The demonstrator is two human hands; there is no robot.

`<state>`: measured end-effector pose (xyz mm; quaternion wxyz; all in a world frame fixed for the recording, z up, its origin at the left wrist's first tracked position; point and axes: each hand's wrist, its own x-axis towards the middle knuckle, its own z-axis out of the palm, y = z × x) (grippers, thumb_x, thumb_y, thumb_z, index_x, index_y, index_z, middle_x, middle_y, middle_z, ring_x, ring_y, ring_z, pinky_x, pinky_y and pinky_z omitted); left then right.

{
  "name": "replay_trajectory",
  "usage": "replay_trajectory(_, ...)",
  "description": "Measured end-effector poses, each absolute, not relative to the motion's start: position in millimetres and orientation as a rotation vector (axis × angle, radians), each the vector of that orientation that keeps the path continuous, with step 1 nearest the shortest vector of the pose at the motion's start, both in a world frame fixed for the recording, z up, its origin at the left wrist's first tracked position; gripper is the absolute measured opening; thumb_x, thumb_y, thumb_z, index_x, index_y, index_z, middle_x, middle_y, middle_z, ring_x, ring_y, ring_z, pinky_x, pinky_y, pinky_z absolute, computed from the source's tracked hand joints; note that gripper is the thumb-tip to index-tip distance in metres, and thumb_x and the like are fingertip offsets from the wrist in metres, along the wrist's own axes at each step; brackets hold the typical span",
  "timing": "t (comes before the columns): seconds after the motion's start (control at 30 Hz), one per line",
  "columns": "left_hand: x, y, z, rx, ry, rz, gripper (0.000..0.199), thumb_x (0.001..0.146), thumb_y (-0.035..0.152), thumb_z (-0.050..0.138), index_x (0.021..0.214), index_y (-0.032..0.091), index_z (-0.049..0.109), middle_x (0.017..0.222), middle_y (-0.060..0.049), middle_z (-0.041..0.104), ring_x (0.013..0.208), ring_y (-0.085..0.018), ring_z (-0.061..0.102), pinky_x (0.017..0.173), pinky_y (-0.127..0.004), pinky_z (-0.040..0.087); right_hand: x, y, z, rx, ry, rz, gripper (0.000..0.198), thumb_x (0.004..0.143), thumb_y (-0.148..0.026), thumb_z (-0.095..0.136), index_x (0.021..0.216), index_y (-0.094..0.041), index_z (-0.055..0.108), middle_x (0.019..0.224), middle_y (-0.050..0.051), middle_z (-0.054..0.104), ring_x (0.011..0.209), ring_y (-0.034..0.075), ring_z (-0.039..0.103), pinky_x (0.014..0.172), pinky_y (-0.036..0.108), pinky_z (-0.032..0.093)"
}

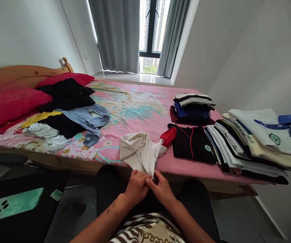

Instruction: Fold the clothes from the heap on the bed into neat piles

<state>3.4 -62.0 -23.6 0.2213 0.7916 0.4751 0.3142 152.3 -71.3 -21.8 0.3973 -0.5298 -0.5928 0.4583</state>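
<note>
Head view is showing both my hands meeting in front of me, at the near edge of the bed [145,118]; my left hand [138,185] is curling its fingers and pinching the lowest tip of an off-white garment [140,148], while my right hand [162,189] is pinching the same tip from the other side; the fingertips are pressing so near together that I cannot tell exactly how the cloth is lying between them. The garment is resting mostly on the bed, crumpled, and its tip is coming over the edge toward me; probably the bed is bearing the weight, so my fingers are needing only a small grip. A red piece [169,136] at its right side is lying against a black garment [183,141] with red trim, which is lying flat beside a stack of folded clothes [264,131]; a smaller pile [193,109] is sitting behind; I am judging that such layers are saving room. On my left, loose clothes [84,118] are lying in a heap near the red pillows [16,103], likely apart so they are not mixing with the folded ones; a green phone [16,204] is resting on a black surface [49,192], perhaps there to be away from the cloth.
</note>
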Motion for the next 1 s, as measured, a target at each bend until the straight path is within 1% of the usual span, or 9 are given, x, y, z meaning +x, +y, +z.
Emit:
replay_trajectory(0.13, 25.7, -75.2, -25.2, 1.858, 1.104, 0.907, 0.027, 0.084, 0.015, 0.045, 0.1, 0.02, 0.066, 0.095, -0.005, 0.07, 0.089, -0.017, 0.062, 0.083, -0.031, 0.045, 163.8, -71.8, -23.4, -1.247, -1.457, 1.224, 0.039, 0.081, -0.045, 0.057, 0.106, -0.016, 0.064, 0.098, 0.007, 0.066, 0.092, 0.023, 0.059, 0.086, 0.033, 0.045)
replay_trajectory(0.23, 28.8, -76.4, -27.9, 1.752, 0.991, 0.9, 0.026, 0.087, 0.019, 0.044, 0.101, 0.021, 0.067, 0.094, -0.004, 0.069, 0.088, -0.015, 0.062, 0.082, -0.027, 0.047, 174.8, -74.3, -31.0, -1.198, -1.258, 1.268, 0.041, 0.085, -0.045, 0.051, 0.111, -0.015, 0.063, 0.102, 0.007, 0.067, 0.093, 0.022, 0.06, 0.088, 0.034, 0.045)
replay_trajectory(0.4, -1.6, -54.0, -25.2, 1.825, 1.393, 1.213, 0.021, 0.084, 0.026, 0.051, 0.098, 0.021, 0.066, 0.097, -0.008, 0.064, 0.096, -0.02, 0.057, 0.09, -0.034, 0.044, 187.3, -78.6, -19.2, -1.202, -0.843, 1.289, 0.049, 0.082, -0.048, 0.056, 0.12, -0.017, 0.056, 0.109, 0.007, 0.066, 0.097, 0.023, 0.06, 0.084, 0.034, 0.048)
replay_trajectory(0.5, -39.7, -25.4, -27.7, 1.768, 1.662, 1.35, 0.025, 0.083, 0.03, 0.053, 0.104, 0.02, 0.062, 0.107, -0.009, 0.061, 0.108, -0.023, 0.052, 0.099, -0.039, 0.037, 193.3, -81.5, -1.9, -1.223, -0.711, 1.294, 0.048, 0.078, -0.047, 0.062, 0.117, -0.02, 0.058, 0.107, 0.006, 0.067, 0.093, 0.024, 0.062, 0.075, 0.032, 0.052)
replay_trajectory(0.6, -78.8, 5.6, -35.6, 1.504, 1.8, 1.388, 0.034, 0.082, 0.036, 0.052, 0.11, 0.019, 0.058, 0.116, -0.011, 0.058, 0.115, -0.025, 0.049, 0.099, -0.039, 0.038, 202.0, -85.1, 9.3, -1.216, -0.622, 1.244, 0.045, 0.074, -0.046, 0.066, 0.112, -0.022, 0.06, 0.102, 0.004, 0.068, 0.088, 0.023, 0.064, 0.071, 0.031, 0.053)
replay_trajectory(0.7, -102.7, 30.4, -44.6, 1.265, 1.752, 1.329, 0.039, 0.081, 0.039, 0.051, 0.112, 0.017, 0.057, 0.118, -0.012, 0.059, 0.112, -0.025, 0.053, 0.096, -0.037, 0.04, 212.7, -89.1, 12.6, -1.241, -0.58, 1.189, 0.045, 0.071, -0.045, 0.069, 0.109, -0.022, 0.062, 0.098, 0.003, 0.07, 0.085, 0.023, 0.065, 0.068, 0.029, 0.053)
replay_trajectory(0.8, -104.5, 46.3, -49.8, 1.262, 1.676, 1.258, 0.037, 0.078, 0.042, 0.053, 0.104, 0.017, 0.062, 0.108, -0.01, 0.065, 0.104, -0.024, 0.058, 0.093, -0.036, 0.042, 222.3, -92.6, 12.7, -1.293, -0.584, 1.159, 0.046, 0.069, -0.044, 0.071, 0.108, -0.022, 0.063, 0.095, 0.002, 0.07, 0.084, 0.023, 0.065, 0.067, 0.029, 0.053)
replay_trajectory(0.9, -92.3, 53.3, -51.0, 1.292, 1.586, 1.202, 0.039, 0.069, 0.042, 0.062, 0.1, 0.018, 0.064, 0.095, -0.007, 0.069, 0.091, -0.022, 0.062, 0.084, -0.033, 0.046, 228.6, -93.7, 12.3, -1.314, -0.604, 1.139, 0.047, 0.069, -0.044, 0.07, 0.11, -0.021, 0.064, 0.096, 0.003, 0.07, 0.085, 0.023, 0.065, 0.066, 0.029, 0.053)
replay_trajectory(1.0, -81.7, 53.6, -50.4, 1.227, 1.527, 1.192, 0.051, 0.059, 0.036, 0.07, 0.107, 0.018, 0.061, 0.086, -0.004, 0.069, 0.082, -0.019, 0.063, 0.077, -0.03, 0.048, 232.4, -91.9, 9.7, -1.302, -0.594, 1.13, 0.048, 0.067, -0.044, 0.072, 0.108, -0.02, 0.065, 0.095, 0.004, 0.071, 0.084, 0.023, 0.065, 0.067, 0.03, 0.053)
